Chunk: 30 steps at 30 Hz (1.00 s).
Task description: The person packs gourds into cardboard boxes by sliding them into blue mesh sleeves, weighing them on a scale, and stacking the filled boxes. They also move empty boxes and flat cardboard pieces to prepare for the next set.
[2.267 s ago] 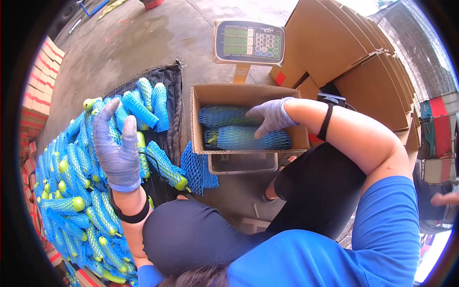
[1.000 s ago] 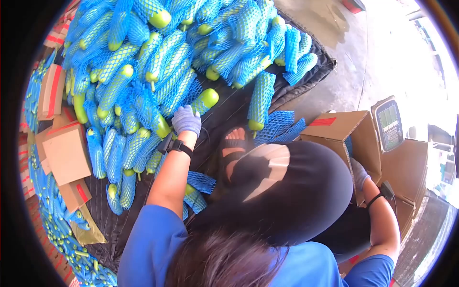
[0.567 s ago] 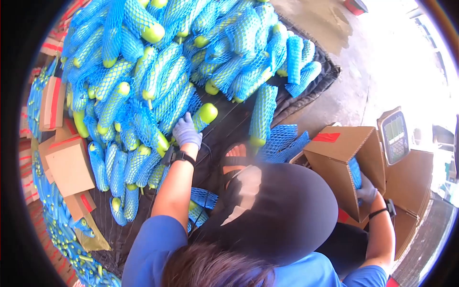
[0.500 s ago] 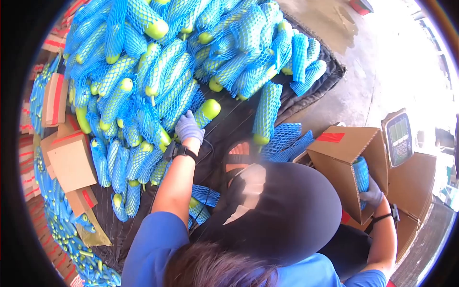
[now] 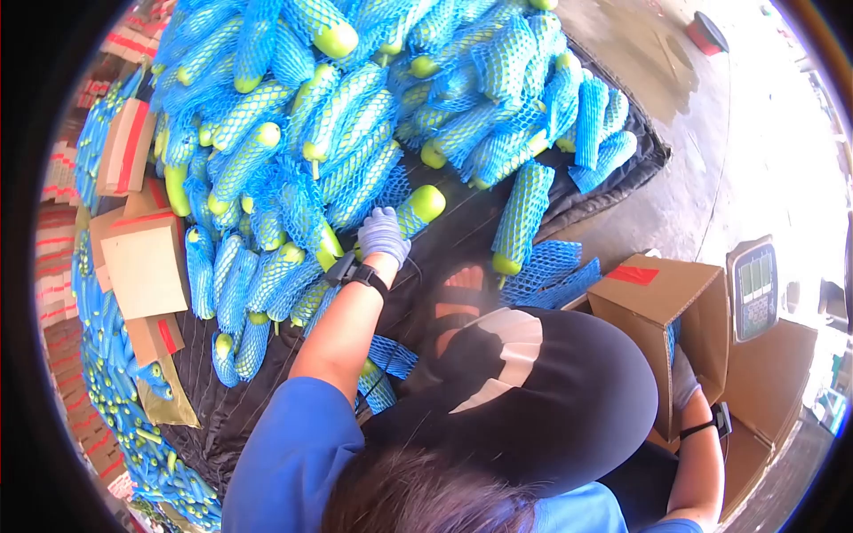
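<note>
Long light-green gourds in blue foam-net sleeves form a big pile (image 5: 355, 115) on a black quilted sheet. My gloved left hand (image 5: 384, 237) is closed around the lower-left part of a netted gourd (image 5: 426, 203) at the pile's near edge; its rounded green end sticks out. My gloved right hand (image 5: 684, 380) reaches into an open cardboard box (image 5: 644, 293) on the right. The box wall hides its fingertips. Just a strip of blue netting (image 5: 675, 336) shows inside, above that hand. A single netted gourd (image 5: 522, 218) lies apart from the pile, beside loose blue net sleeves (image 5: 555, 271).
A scale display (image 5: 753, 289) stands behind the box. Cardboard boxes (image 5: 142, 266) and stacked cartons (image 5: 62, 293) line the left, with more netted gourds (image 5: 133, 426) there. My bent knee (image 5: 569, 391) lies between my arms. A red-and-black container (image 5: 706, 34) sits on the floor.
My right hand and the netted gourd it was touching have gone deeper into the box. My left hand stays on the same gourd. The whole view has shifted slightly.
</note>
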### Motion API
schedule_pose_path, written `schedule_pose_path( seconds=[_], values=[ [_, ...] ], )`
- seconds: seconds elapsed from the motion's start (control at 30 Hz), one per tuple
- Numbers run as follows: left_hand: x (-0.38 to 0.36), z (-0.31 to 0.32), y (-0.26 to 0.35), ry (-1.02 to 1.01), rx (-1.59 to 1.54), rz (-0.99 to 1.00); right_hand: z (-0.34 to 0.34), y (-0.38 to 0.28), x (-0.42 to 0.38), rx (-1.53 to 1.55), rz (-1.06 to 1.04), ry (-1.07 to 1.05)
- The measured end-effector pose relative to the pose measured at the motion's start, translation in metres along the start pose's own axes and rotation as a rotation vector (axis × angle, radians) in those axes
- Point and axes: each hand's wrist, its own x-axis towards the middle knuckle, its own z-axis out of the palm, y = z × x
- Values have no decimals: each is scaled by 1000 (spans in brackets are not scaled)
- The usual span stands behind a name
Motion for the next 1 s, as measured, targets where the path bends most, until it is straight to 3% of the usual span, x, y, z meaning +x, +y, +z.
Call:
schedule_pose_path(
  seconds=[0.1, 0.17, 0.23, 0.27, 0.37, 0.5, 0.57, 0.7, 0.87, 0.97, 1.0],
  values=[
    [-7, -13, 1, 75, -43, -21, -4, 32, 4, -32, 18, -2],
    [-6, -17, -5, 150, -183, -44, -7, 35, 2, -229, 16, 15],
    [-4, -29, -16, 535, -526, -34, -7, 18, 4, -287, 14, 28],
    [-1, -36, -23, 754, -557, -32, -5, 19, 4, -236, -3, 32],
    [25, -71, -51, 1058, -453, -148, -2, 18, 6, -157, -33, 23],
    [63, -109, -64, 896, -469, -385, -4, 11, 11, -188, -69, -38],
    [73, -130, -67, 491, -498, -435, -6, 7, 12, -208, -83, -73],
    [76, -164, -74, 235, -583, -508, -10, 1, 14, -260, -116, -140],
    [64, -177, -59, 179, -728, -466, -15, -4, 18, -325, -144, -225],
    [76, -160, -64, 343, -632, -424, -18, -7, 19, -358, -161, -261],
    [89, -140, -71, 379, -675, -316, -17, -8, 21, -363, -176, -267]
  ],
)
